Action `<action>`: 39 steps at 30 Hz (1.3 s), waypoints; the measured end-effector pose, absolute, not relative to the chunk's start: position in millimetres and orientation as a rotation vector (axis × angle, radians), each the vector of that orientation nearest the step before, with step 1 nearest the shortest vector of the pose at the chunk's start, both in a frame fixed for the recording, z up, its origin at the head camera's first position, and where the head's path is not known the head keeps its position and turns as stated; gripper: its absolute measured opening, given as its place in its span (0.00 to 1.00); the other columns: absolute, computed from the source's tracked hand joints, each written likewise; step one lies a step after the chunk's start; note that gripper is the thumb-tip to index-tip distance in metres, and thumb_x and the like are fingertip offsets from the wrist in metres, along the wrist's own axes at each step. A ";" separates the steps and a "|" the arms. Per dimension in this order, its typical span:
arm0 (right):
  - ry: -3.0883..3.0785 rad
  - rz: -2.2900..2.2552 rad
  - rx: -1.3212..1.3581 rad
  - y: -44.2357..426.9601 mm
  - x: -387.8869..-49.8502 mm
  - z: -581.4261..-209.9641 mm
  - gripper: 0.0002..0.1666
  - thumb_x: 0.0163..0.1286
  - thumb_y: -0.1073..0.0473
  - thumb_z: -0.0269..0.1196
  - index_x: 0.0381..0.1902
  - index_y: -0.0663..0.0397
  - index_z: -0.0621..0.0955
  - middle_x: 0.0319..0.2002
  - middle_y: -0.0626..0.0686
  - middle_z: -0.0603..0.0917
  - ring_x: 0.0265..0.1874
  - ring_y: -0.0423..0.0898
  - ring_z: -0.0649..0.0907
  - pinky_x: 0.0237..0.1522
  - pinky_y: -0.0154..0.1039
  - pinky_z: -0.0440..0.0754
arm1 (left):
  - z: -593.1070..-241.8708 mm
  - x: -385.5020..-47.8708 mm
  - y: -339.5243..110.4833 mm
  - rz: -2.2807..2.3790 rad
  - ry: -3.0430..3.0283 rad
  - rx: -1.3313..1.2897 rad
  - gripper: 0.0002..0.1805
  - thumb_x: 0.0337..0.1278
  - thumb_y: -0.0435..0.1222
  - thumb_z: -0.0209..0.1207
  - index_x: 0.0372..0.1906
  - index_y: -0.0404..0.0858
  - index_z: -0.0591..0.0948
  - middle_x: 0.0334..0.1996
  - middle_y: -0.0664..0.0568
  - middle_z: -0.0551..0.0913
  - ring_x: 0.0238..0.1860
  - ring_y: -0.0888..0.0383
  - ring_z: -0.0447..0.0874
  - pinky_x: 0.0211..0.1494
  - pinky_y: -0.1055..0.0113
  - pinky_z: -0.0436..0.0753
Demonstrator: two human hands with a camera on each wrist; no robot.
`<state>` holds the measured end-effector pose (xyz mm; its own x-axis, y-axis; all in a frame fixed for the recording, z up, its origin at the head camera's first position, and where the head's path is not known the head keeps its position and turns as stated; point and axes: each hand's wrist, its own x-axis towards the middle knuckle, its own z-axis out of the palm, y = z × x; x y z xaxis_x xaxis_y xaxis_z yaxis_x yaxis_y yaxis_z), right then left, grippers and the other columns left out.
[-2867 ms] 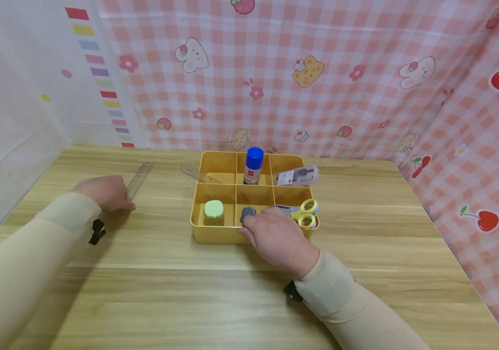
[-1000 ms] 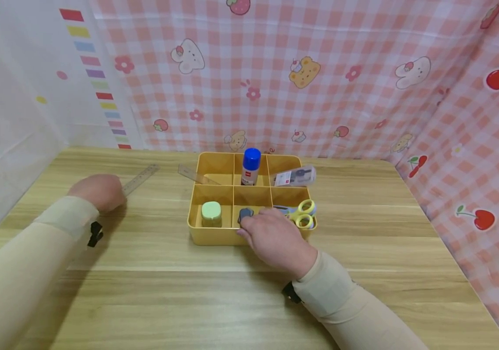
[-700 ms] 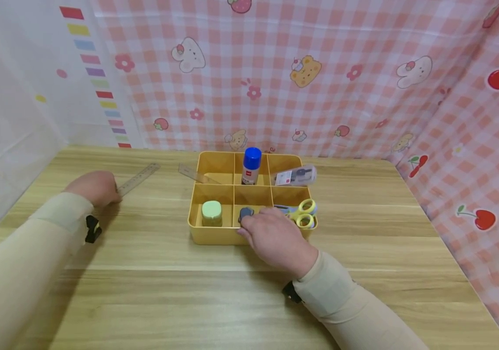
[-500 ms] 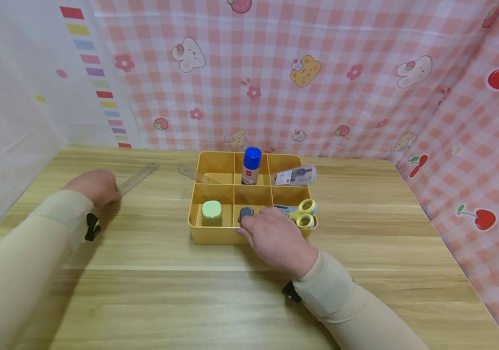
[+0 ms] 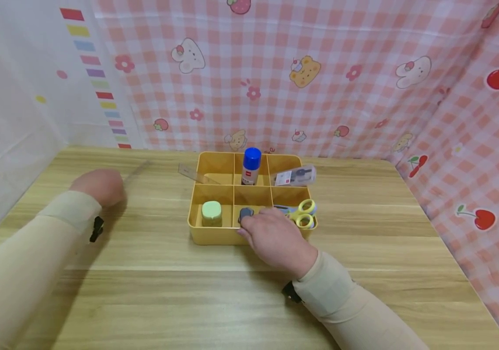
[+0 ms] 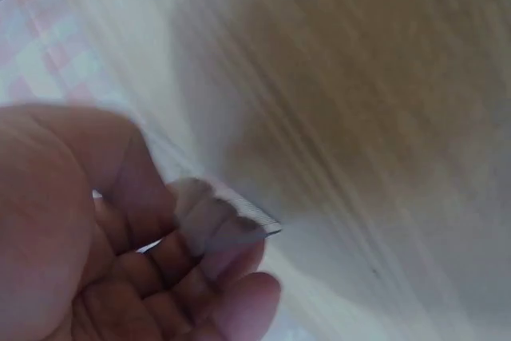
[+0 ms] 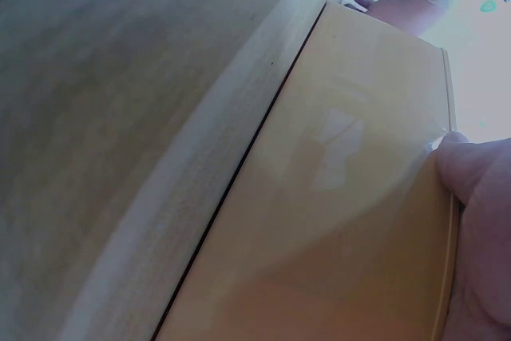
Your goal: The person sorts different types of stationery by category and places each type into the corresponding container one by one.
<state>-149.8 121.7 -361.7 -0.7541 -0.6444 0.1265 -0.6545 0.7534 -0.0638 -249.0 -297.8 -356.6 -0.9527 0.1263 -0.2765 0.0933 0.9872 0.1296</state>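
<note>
In the head view my left hand (image 5: pixel 100 188) pinches a clear ruler (image 5: pixel 139 171) on the left side, blurred against the table. The left wrist view shows the ruler's corner (image 6: pixel 259 215) between thumb and curled fingers. My right hand (image 5: pixel 275 238) grips the front wall of a yellow six-compartment organizer box (image 5: pixel 214 236). Its thumb (image 7: pixel 453 165) lies at the rim in the right wrist view, while the other fingers are mostly hidden inside. Near them in the front middle compartment sits a small dark grey object (image 5: pixel 246 214), partly covered.
The box also holds a blue-capped glue stick (image 5: pixel 251 167), a pale green block-like item (image 5: pixel 212 214), yellow-handled scissors (image 5: pixel 303 214), a clear compass case (image 5: pixel 295 175) and another clear ruler (image 5: pixel 192 172) leaning out left. A patterned cloth (image 5: pixel 275 112) hangs behind the wooden table (image 5: pixel 188 301).
Over the last half second my left hand shifts slightly right, and the ruler's far end swings left and blurs. My right hand keeps its place on the box.
</note>
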 end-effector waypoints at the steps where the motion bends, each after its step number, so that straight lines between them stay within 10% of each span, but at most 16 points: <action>1: -2.851 0.160 1.058 121.6 -149.8 -362.0 0.18 0.84 0.46 0.55 0.33 0.45 0.79 0.20 0.43 0.71 0.28 0.45 0.72 0.45 0.42 0.73 | -357.3 -248.7 -298.3 0.174 2.854 0.150 0.05 0.52 0.30 0.50 0.25 0.40 0.73 0.24 0.45 0.76 0.27 0.49 0.74 0.28 0.58 0.74; 11: -2.843 0.164 1.063 121.0 -149.8 -363.4 0.18 0.84 0.46 0.55 0.32 0.45 0.78 0.21 0.43 0.72 0.28 0.45 0.73 0.47 0.44 0.75 | -351.8 -246.9 -301.8 0.217 2.975 0.069 0.20 0.66 0.32 0.45 0.56 0.24 0.76 0.42 0.30 0.84 0.34 0.41 0.81 0.33 0.45 0.82; 23: -2.844 0.158 1.063 122.1 -150.3 -364.4 0.18 0.84 0.46 0.54 0.33 0.45 0.79 0.21 0.43 0.72 0.28 0.45 0.73 0.47 0.43 0.75 | -327.1 -244.6 -262.9 0.248 3.235 0.240 0.19 0.75 0.35 0.44 0.54 0.32 0.83 0.47 0.32 0.80 0.47 0.38 0.79 0.47 0.42 0.81; 39: -2.848 0.154 1.067 121.9 -150.7 -364.1 0.18 0.84 0.45 0.54 0.33 0.46 0.79 0.21 0.43 0.71 0.28 0.45 0.72 0.47 0.42 0.75 | -317.1 -232.2 -221.7 0.270 3.373 0.631 0.11 0.73 0.34 0.62 0.52 0.35 0.88 0.39 0.41 0.80 0.33 0.48 0.79 0.38 0.51 0.83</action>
<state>-150.7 121.9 -364.1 -0.7503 -0.6491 0.1254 -0.6588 0.7499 -0.0604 -232.2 -221.7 -317.1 -0.8895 0.3281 0.3180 0.3745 0.9222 0.0959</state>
